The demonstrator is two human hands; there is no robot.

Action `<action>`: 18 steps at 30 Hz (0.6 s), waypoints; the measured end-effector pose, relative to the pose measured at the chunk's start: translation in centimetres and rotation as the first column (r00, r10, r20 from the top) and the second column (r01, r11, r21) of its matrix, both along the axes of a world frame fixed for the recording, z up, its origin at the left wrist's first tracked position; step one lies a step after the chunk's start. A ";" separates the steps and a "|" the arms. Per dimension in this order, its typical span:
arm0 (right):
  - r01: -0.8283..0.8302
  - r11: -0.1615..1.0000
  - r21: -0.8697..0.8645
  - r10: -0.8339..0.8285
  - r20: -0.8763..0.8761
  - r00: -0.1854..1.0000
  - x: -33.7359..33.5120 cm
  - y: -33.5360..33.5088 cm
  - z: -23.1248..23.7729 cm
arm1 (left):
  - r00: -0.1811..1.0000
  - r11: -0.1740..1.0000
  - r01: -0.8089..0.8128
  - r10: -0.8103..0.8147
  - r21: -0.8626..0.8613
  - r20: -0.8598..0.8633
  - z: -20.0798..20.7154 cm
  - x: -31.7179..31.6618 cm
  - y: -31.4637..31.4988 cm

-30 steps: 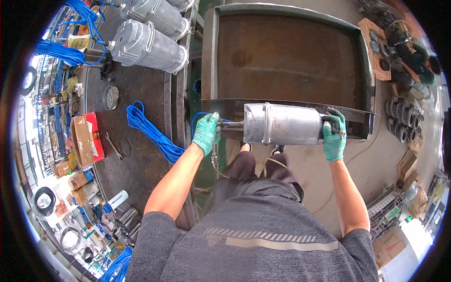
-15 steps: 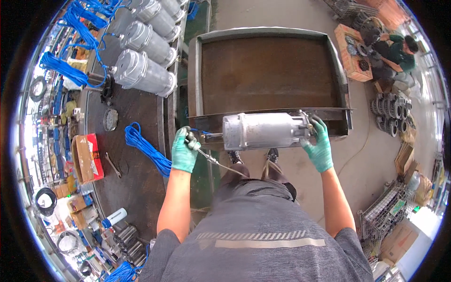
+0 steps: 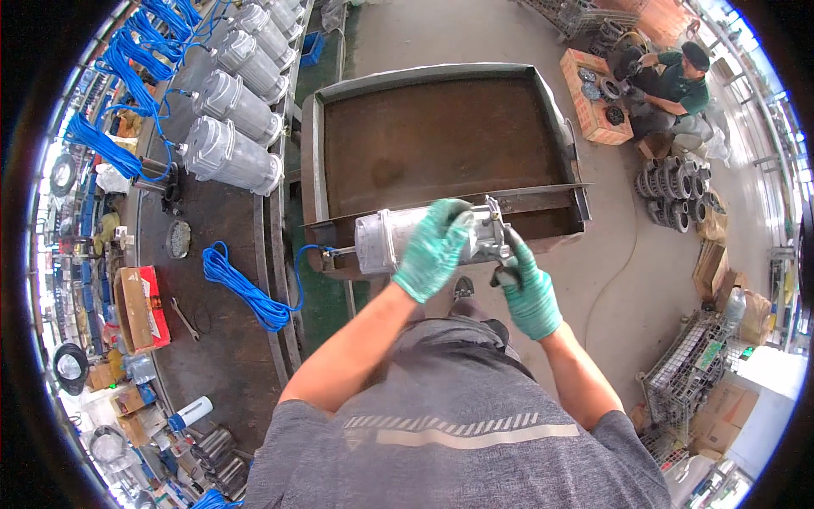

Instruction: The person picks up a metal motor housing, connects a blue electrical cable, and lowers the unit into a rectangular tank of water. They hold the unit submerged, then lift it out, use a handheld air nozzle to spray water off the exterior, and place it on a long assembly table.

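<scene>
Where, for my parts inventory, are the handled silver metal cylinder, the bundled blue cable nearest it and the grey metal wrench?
Silver metal cylinder (image 3: 378, 243): head view, left end.
Blue cable (image 3: 246, 291): head view, bundle's middle.
Wrench (image 3: 185, 319): head view, shank.

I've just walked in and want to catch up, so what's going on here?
A gloved person is handling a grey metal housing, which is on its side by the near edge of a large metal tray. The left hand is over its body and the right hand at its right end; how firmly they grip isn't clear. A coil of blue cable on the workbench runs to its left end, and similar housings are lined up farther along.
</scene>
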State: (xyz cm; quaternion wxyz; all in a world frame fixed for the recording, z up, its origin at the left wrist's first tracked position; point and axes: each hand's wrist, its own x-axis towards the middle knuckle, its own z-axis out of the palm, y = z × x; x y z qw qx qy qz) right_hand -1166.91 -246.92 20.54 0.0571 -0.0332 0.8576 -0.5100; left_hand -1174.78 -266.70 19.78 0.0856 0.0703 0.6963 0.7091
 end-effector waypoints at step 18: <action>-0.192 0.777 0.599 0.234 0.008 0.972 -11.1 -0.7 1.3 | 0.880 0.255 -0.122 -0.418 -0.959 -0.223 -4.8 -1.1 -8.8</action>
